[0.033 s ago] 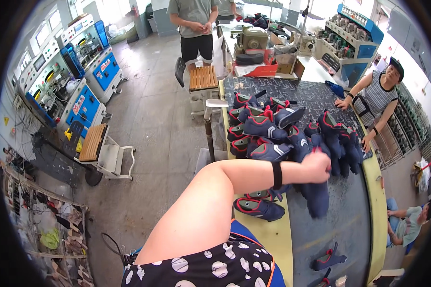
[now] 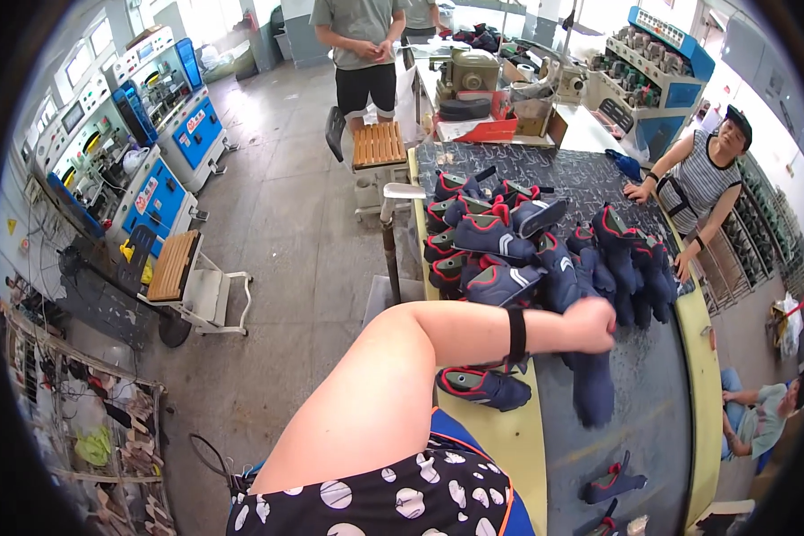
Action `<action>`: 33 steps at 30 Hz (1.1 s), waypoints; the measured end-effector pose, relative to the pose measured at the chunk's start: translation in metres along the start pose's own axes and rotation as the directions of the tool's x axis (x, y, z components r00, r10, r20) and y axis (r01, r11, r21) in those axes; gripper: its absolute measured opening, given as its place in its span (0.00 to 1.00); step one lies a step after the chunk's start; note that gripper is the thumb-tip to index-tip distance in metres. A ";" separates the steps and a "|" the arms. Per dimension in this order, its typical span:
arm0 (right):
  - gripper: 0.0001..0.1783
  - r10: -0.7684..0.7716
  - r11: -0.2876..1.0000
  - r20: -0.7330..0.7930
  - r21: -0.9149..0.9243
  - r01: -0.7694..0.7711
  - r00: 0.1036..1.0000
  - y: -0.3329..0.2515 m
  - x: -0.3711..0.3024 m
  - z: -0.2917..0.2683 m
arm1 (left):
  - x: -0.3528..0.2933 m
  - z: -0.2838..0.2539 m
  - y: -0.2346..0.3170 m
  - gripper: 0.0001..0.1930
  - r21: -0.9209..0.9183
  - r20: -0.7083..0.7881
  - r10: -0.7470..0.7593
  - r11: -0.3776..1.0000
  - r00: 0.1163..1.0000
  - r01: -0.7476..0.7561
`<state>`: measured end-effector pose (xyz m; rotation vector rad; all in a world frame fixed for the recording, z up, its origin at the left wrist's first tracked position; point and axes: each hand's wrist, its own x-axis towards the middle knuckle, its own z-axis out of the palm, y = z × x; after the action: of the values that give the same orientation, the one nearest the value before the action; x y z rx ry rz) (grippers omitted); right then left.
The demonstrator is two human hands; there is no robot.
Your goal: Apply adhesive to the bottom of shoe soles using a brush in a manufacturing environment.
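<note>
My left hand (image 2: 590,326) is closed in a fist over the belt of the table, at the near side of a shoe pile. From it hangs a navy shoe (image 2: 592,390), toe down; the grip itself is hidden behind the fingers. Beyond it are heaped several navy shoes (image 2: 491,239) with red-edged collars and white stripes. Another navy shoe (image 2: 484,388) lies on its own on the yellow table edge, below my forearm. My right hand is out of view.
Nearer on the grey belt (image 2: 634,393) lie small navy and red shoe pieces (image 2: 615,482). A person in a striped top (image 2: 701,183) leans on the table's right side. Another person stands behind a slatted stool (image 2: 379,146). A metal post (image 2: 390,241) rises at the table's left edge.
My left hand has moved slightly down toward me, and the hanging shoe has come lower with it. The shoe pile and the people look the same.
</note>
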<state>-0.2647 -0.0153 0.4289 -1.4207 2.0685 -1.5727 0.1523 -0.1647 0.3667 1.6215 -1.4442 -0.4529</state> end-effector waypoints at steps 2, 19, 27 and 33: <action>0.18 0.007 0.998 -0.042 -0.065 -0.009 0.999 0.001 -0.007 -0.018 | -0.033 0.019 0.028 0.09 -0.144 0.483 -0.392 0.847 0.783 0.512; 0.09 0.463 0.882 -0.324 0.258 -0.393 0.825 0.119 -0.121 -0.143 | -0.240 0.148 -0.054 0.65 0.037 0.762 -0.012 0.999 0.647 -0.025; 0.11 0.454 0.804 -0.351 -0.235 -0.546 0.819 0.190 -0.192 -0.139 | -0.218 0.203 -0.058 0.55 0.167 0.794 -0.094 0.984 0.601 -0.067; 0.11 0.223 0.832 -0.176 -0.479 -0.281 0.959 0.238 -0.207 -0.120 | -0.210 0.181 0.012 0.44 0.038 0.982 -0.156 0.727 0.111 0.686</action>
<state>-0.3663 0.2162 0.2051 -1.1297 2.7436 -1.0749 -0.0453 -0.0357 0.2206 1.3023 -1.3534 -2.3679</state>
